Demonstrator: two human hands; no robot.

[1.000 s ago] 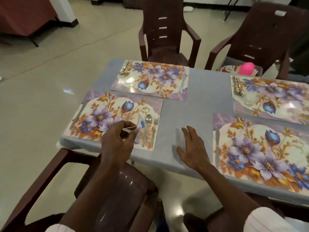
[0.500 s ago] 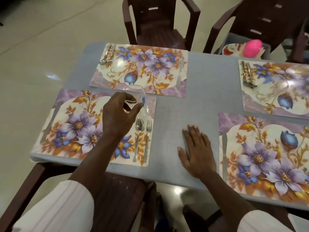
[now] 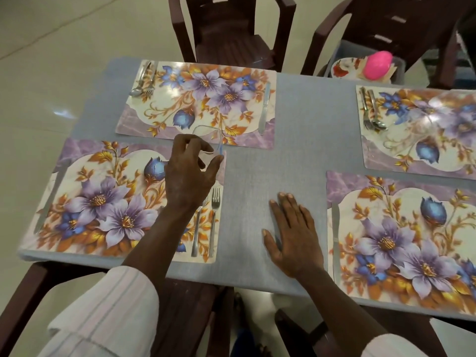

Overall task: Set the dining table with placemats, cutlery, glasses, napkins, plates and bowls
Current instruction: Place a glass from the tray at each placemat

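My left hand (image 3: pixel 189 173) is shut on a clear glass (image 3: pixel 209 137) with a small blue mark, held at the far right corner of the near-left floral placemat (image 3: pixel 103 202). A fork (image 3: pixel 215 202) and a spoon (image 3: pixel 197 233), partly under my wrist, lie on that mat's right side, and a knife (image 3: pixel 49 199) on its left edge. My right hand (image 3: pixel 293 235) rests flat and open on the grey tablecloth (image 3: pixel 257 163). The far-left placemat (image 3: pixel 206 99) carries a spoon and fork (image 3: pixel 143 81) and a knife (image 3: pixel 265 106).
The near-right placemat (image 3: pixel 399 240) has a knife (image 3: pixel 336 235). The far-right placemat (image 3: pixel 412 155) has a fork and spoon (image 3: pixel 371 109) and what looks like a clear glass (image 3: pixel 430 117). Brown chairs (image 3: pixel 231 29) ring the table; one holds floral plates (image 3: pixel 345 68) and a pink object (image 3: pixel 377 65).
My left hand has carried the glass from the mat's near edge up to its far right corner. The right hand has stayed flat on the cloth.
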